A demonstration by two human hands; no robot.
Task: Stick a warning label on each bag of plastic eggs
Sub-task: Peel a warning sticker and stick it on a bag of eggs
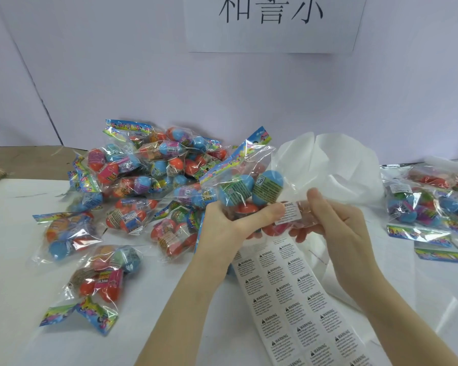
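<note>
Left grip (230, 225) clutching crinkly clear egg bag (245, 180), right thumb pressing rectangular paper label (288, 212)

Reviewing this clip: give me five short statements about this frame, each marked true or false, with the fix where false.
1. Both hands are on one bag. True: the left hand grips the held bag from below, and the right hand holds its other side.
2. A warning label is on the held bag. True: the label sits by the left thumb.
3. The label sheet lies left of the pile. False: the label sheet lies between the forearms, right of the pile.
4. The label sheet is blank. False: it carries rows of WARNING labels.
5. Bags lie only on the left. False: more bags lie at the right edge.
</note>
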